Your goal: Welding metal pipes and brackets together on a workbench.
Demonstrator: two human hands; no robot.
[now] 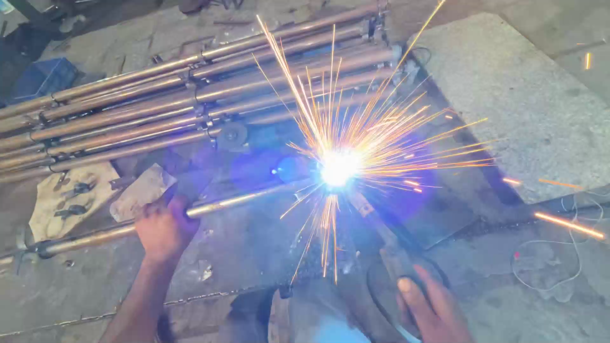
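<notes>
I see the left hand (164, 228) with its fingers wrapped tight around a metal pipe (210, 208) that runs from the lower left toward the welding arc (340, 168); the grip sits well to the left of that arc. The pipe's far end meets the arc, where sparks spray out in every direction. The right hand (432, 308) is below and right of the arc, fingers closed around the electrode holder (393, 254), whose rod slants up to the bright point. Beyond the arc, on its far side, lies a stack of pipes (190, 95), side by side and clamped together. Left of the arc, past the left hand, a piece of cardboard (60, 197) carries small dark clamps. Right of the arc sits a grey stone slab (527, 101), and a thin cable (559, 267) loops on the floor beneath it.
</notes>
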